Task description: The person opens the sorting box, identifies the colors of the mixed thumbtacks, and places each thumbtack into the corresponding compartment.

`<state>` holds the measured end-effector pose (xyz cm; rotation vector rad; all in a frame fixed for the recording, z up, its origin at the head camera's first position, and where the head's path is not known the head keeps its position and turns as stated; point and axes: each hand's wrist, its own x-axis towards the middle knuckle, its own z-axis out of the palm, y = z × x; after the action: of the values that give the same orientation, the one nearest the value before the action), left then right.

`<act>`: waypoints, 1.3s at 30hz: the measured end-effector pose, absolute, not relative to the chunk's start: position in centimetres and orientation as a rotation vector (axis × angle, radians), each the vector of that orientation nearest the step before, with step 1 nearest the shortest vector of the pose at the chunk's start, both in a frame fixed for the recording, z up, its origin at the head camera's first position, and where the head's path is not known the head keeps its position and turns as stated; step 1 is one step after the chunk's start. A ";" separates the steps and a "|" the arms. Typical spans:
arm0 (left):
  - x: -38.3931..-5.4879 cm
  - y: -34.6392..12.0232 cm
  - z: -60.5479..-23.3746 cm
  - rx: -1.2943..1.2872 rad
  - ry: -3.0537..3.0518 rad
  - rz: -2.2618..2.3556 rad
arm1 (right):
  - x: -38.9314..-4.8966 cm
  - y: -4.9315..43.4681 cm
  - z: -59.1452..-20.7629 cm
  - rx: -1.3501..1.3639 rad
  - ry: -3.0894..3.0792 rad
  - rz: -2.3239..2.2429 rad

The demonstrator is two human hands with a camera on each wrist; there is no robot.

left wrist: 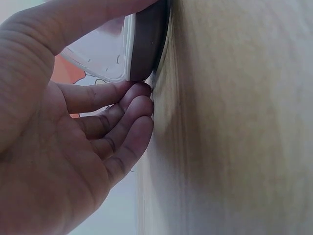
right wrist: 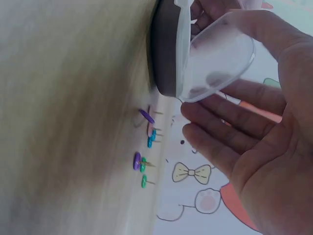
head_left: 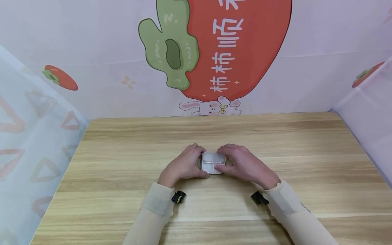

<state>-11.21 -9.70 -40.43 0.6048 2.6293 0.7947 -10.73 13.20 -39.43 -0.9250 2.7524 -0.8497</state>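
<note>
A small four-compartment pill box [head_left: 208,167] lies on the wooden table between the two hands. Its dark side wall [right wrist: 165,54] and white rim show in the right wrist view, where the clear lid [right wrist: 220,61] stands tilted up from the rim. My left hand [head_left: 185,166] grips the box at its left side, thumb at the near edge and index finger at the far edge. From the right, my right hand [head_left: 245,165] holds the lid between thumb and fingers. In the left wrist view, the other left fingers are bent against the tabletop beside the box.
Several thumbtacks [right wrist: 150,142] in purple, blue, pink and green lie on the table beyond the box, mostly hidden by the right hand in the head view. A printed cloth [head_left: 116,92] hangs along the table's far edge, with more cloth at both sides.
</note>
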 end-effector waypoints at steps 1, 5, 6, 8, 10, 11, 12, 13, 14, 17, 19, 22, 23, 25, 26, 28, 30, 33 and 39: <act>-11.2 -9.7 -40.4 0.601 2.629 0.791 | -10.7 13.3 -39.4 -0.946 2.770 -0.841; -11.2 -9.7 -40.4 0.592 2.629 0.783 | -10.7 13.5 -39.3 -1.032 2.827 -0.814; -11.3 -9.7 -40.5 0.590 2.630 0.783 | -10.7 13.6 -39.3 -1.051 2.841 -0.804; -11.3 -9.6 -40.5 0.588 2.632 0.784 | -10.7 13.6 -39.3 -1.088 2.865 -0.782; -11.3 -9.6 -40.5 0.582 2.631 0.784 | -10.7 13.7 -39.3 -1.127 2.888 -0.754; -11.3 -9.6 -40.5 0.579 2.630 0.785 | -10.7 13.7 -39.3 -1.145 2.899 -0.741; -11.3 -9.6 -40.5 0.576 2.628 0.786 | -10.7 13.7 -39.2 -1.164 2.908 -0.731; -11.3 -9.6 -40.5 0.573 2.625 0.788 | -10.7 13.7 -39.2 -1.182 2.916 -0.728; -11.3 -9.7 -40.6 0.569 2.623 0.790 | -10.7 13.7 -39.2 -1.197 2.924 -0.723; -11.3 -9.7 -40.5 0.570 2.620 0.796 | -10.7 13.7 -39.3 -1.226 2.941 -0.726; -11.3 -9.7 -40.5 0.574 2.623 0.795 | -10.8 13.7 -39.3 -1.236 2.944 -0.737; -11.4 -9.7 -40.5 0.586 2.630 0.792 | -10.9 13.7 -39.4 -1.236 2.949 -0.756; -11.3 -9.7 -40.5 0.588 2.634 0.791 | -11.0 13.7 -39.4 -1.233 2.950 -0.765; -11.3 -9.7 -40.5 0.583 2.637 0.790 | -11.1 13.7 -39.5 -1.221 2.956 -0.790; -11.3 -9.7 -40.5 0.580 2.638 0.794 | -11.1 13.7 -39.6 -1.206 2.963 -0.802; -11.3 -9.6 -40.5 0.568 2.639 0.798 | -11.2 13.7 -39.6 -1.160 2.978 -0.829; -11.3 -9.5 -40.5 0.554 2.637 0.802 | -11.2 13.7 -39.6 -1.101 2.989 -0.851; -11.3 -9.5 -40.5 0.544 2.637 0.802 | -11.1 13.6 -39.5 -1.011 2.992 -0.882; -11.3 -9.5 -40.4 0.542 2.640 0.800 | -11.2 13.4 -39.5 -0.898 2.984 -0.972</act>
<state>-11.33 -9.45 -40.42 0.5417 2.6397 0.8004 -11.20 13.39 -39.49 -0.8979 2.9836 -0.9720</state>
